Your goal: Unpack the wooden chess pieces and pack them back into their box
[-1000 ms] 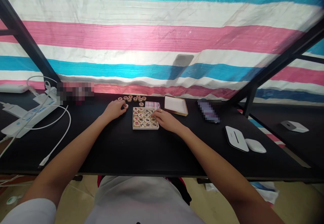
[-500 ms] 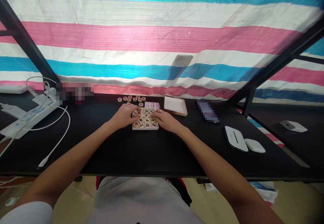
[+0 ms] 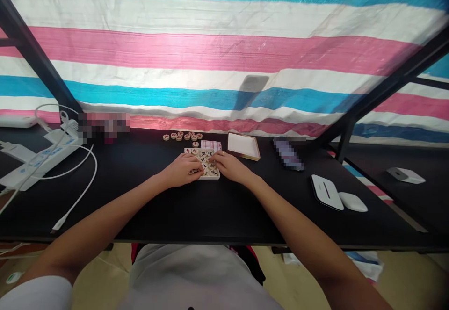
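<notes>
at the left of the black table (image 3: 210, 216) i see a white power strip (image 3: 45, 158), with a white cable (image 3: 79, 198) curling beside it. farther along, near the back, a cluster of round loose pieces (image 3: 187, 137) with red marks lies on the tabletop. in front of them, the left hand (image 3: 183, 168) reaches over the left part of a shallow white box (image 3: 208, 177), fingers bent and close together; i can't tell whether they pinch a piece. the box sits mid-table, lined with round boxed pieces (image 3: 213, 173), and a pink-and-white card (image 3: 211, 145) lies just behind it. at its right side the right hand (image 3: 227, 162) has its fingers curled narrowly over the edge, and whether they grip anything is hidden from me. right of that lie a shallow lid (image 3: 243, 145) and a blurred phone (image 3: 288, 155).
</notes>
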The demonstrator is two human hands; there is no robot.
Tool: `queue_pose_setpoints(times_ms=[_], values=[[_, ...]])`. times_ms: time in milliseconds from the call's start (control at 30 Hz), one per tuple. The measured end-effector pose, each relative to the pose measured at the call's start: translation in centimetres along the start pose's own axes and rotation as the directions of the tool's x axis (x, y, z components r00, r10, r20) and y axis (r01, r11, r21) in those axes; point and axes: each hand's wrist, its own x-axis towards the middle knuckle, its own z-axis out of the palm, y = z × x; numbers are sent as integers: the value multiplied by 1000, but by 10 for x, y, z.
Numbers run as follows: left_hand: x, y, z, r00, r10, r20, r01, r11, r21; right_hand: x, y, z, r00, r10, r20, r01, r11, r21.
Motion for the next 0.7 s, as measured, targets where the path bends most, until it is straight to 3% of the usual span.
queue_pose_setpoints(times_ms=[300, 700], values=[[0, 1, -3, 997, 73, -20, -71, 992, 102, 0, 1, 2, 1000, -12, -16, 12, 1000, -5], [-1, -9, -12, 992, 108, -67, -101, 990, 98, 1, 2, 2, 1000, -7, -11, 7, 1000, -2]])
